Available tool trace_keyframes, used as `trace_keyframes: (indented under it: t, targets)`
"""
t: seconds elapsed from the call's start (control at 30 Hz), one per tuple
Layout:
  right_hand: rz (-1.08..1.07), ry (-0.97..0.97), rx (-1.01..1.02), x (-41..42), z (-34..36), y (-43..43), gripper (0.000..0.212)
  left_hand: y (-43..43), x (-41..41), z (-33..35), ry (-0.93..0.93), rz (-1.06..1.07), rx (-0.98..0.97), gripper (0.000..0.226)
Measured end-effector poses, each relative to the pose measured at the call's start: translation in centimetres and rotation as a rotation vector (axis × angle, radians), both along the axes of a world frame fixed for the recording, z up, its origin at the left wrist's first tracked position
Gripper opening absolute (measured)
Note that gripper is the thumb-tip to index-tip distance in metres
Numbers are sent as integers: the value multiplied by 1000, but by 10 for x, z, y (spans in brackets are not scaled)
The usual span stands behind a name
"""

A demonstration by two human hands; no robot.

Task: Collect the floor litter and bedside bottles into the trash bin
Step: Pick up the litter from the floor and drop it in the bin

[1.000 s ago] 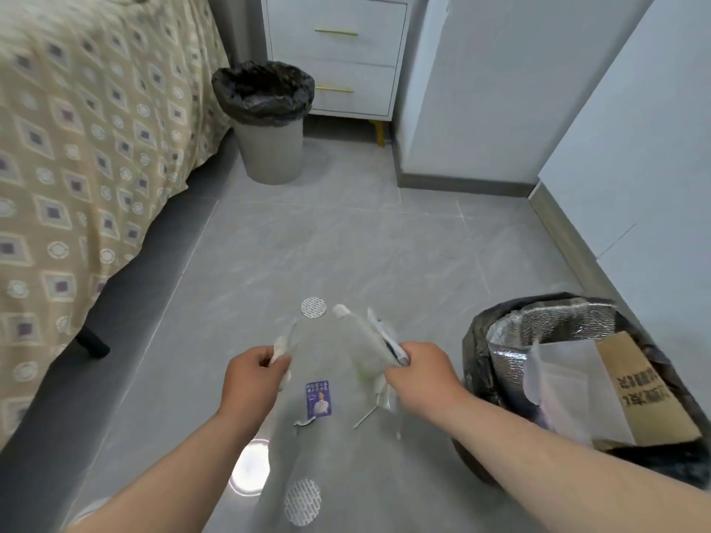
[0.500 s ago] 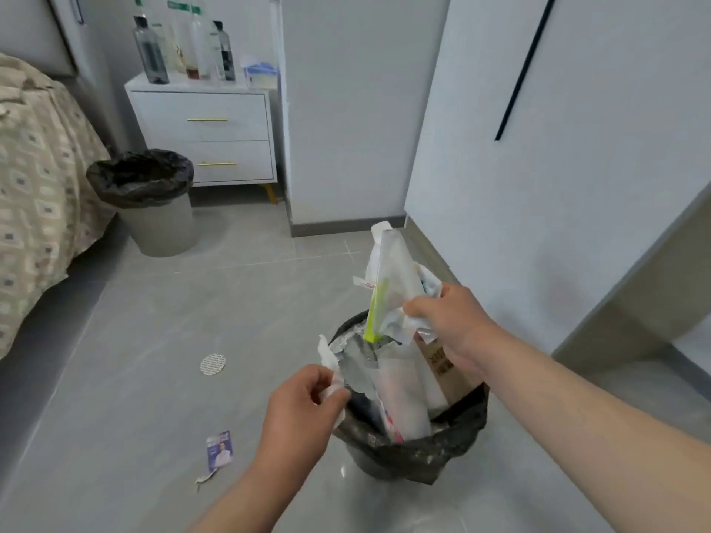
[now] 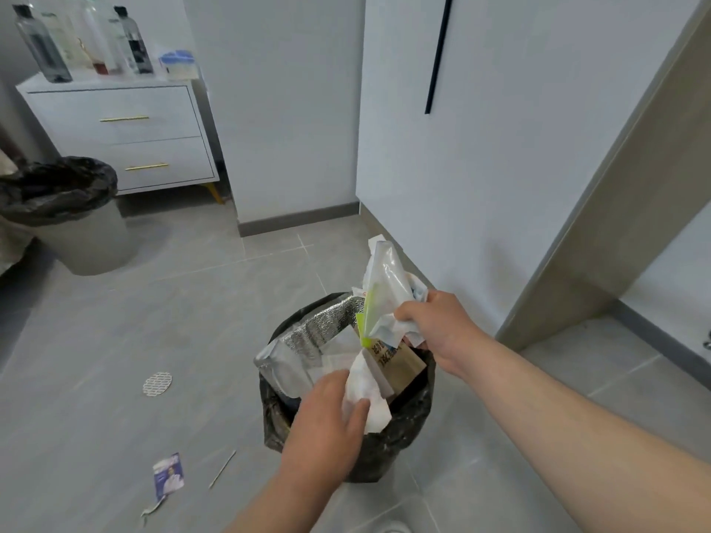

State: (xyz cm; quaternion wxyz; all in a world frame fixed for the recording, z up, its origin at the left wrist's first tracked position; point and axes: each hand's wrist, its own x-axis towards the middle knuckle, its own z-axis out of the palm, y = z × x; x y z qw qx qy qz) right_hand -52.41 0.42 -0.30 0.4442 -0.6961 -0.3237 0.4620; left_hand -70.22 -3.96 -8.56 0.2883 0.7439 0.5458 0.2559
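Note:
A black-lined trash bin point(image 3: 408, 425) stands on the floor in front of me, stuffed with foil wrap and cardboard. My right hand point(image 3: 438, 325) grips a bunch of clear plastic wrappers point(image 3: 384, 290) with a green strip, held above the bin's far rim. My left hand point(image 3: 327, 421) pinches white paper litter point(image 3: 365, 390) over the bin's near side. On the floor to the left lie a round foil seal point(image 3: 157, 383), a small blue card point(image 3: 168, 475) and a thin stick point(image 3: 222, 468). Several bottles point(image 3: 42, 44) stand on the white nightstand point(image 3: 115, 128).
A second bin with a black liner point(image 3: 65, 213) stands at the left by the nightstand and the bed's edge. White walls rise behind and to the right of the near bin. A beige door frame point(image 3: 615, 209) is at the right.
Both hands rose from the floor with the litter and moved right over the bin. Since half a second ago my left hand has pushed its paper further over the bin's opening.

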Motion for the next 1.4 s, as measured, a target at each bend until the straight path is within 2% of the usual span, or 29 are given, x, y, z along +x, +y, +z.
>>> trace_keyframes:
  t: [0.07,0.1,0.17,0.23,0.3,0.37,0.4,0.47,0.53,0.57,0.7,0.83,0.93,1.0,1.1,1.2,1.3,1.37,1.4]
  targets:
    - [61,-141,-20,-1,-4,-2,7,-8,-25,-18,182,44,134,40]
    - [109,-230,-22,-3,-7,-3,8,-12,-35,-23,253,83,128,48]
    - [255,-428,-17,-10,-17,-5,20,-15,-47,-26,307,137,-17,67]
    - [484,-677,-46,-17,-33,-7,38,-17,-50,-26,222,134,-136,78]
    - [672,-984,-121,-25,-50,-9,63,-15,-49,-28,157,157,-136,80]
    - [794,-1229,-117,-33,-66,-12,85,-15,-49,-32,69,197,-123,74]
    - [861,-1280,-107,-36,-71,-13,90,-15,-48,-34,25,228,-116,68]
    - [981,-1274,-157,-43,-83,-12,87,-14,-47,-38,-71,334,-132,74]
    - [1046,-1183,-254,-48,-93,-9,80,-9,-46,-38,-151,412,-227,93]
    - [1061,-1135,-305,-51,-99,-7,77,-6,-47,-39,-189,402,-240,93]
    - [1125,-1057,-494,-57,-119,-5,71,1,-51,-47,-301,304,-306,75]
    - [1159,-990,-573,-60,-120,1,64,4,-52,-53,-370,247,-346,76]
    - [1197,-994,-498,-62,-102,2,51,4,-54,-48,-397,251,-394,85]
    - [1097,-958,-446,-63,-81,1,48,1,-62,-40,-372,239,-430,81]
    - [1018,-1031,-333,-72,-38,3,30,-8,-94,-31,-262,220,-487,58]
    - [905,-1002,-112,-111,3,3,21,-21,-154,-36,-130,173,-605,39]
    - [901,-1005,58,-173,11,4,24,-32,-226,-59,-5,181,-652,9]
    - [965,-1001,116,-214,-5,5,25,-37,-270,-79,112,204,-675,7]
    - [1012,-1011,121,-232,-20,6,26,-39,-289,-90,163,213,-679,13]
